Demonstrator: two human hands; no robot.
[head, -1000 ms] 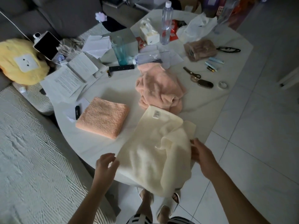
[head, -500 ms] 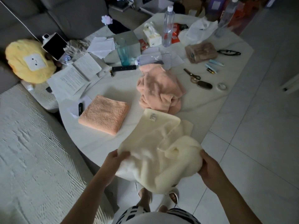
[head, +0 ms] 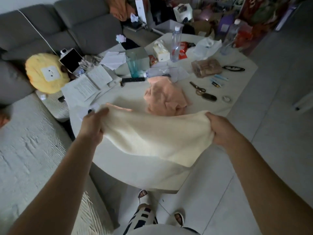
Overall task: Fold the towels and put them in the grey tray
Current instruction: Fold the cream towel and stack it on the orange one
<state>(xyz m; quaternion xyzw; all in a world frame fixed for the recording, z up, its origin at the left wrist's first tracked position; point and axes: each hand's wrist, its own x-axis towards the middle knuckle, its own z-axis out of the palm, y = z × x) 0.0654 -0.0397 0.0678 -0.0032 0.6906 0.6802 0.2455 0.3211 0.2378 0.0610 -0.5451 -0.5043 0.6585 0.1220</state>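
Note:
A cream towel (head: pixel 155 138) hangs stretched in the air over the near edge of the white table (head: pixel 118 167). My left hand (head: pixel 94 124) grips its left corner and my right hand (head: pixel 220 129) grips its right corner. Behind it a crumpled peach towel (head: pixel 166 97) lies in the middle of the table. Only a thin strip of the folded orange towel (head: pixel 118 106) shows above the cream towel's top edge. A grey box-like tray (head: pixel 141 56) stands further back on the table, behind a teal glass (head: pixel 133 65).
Papers (head: pixel 88 85), a black remote (head: pixel 133 80), scissors (head: pixel 197 88), bottles (head: pixel 176 44), a tissue box (head: pixel 160 51) and a bread bag (head: pixel 206 67) crowd the table's far half. A grey sofa (head: pixel 50 31) with a yellow plush (head: pixel 46 73) is on the left. My feet (head: pixel 144 194) stand on tiled floor.
Both hands have lifted the cream towel off the table and pulled it out wide between them. It now covers most of the folded orange towel. The camera tilted up.

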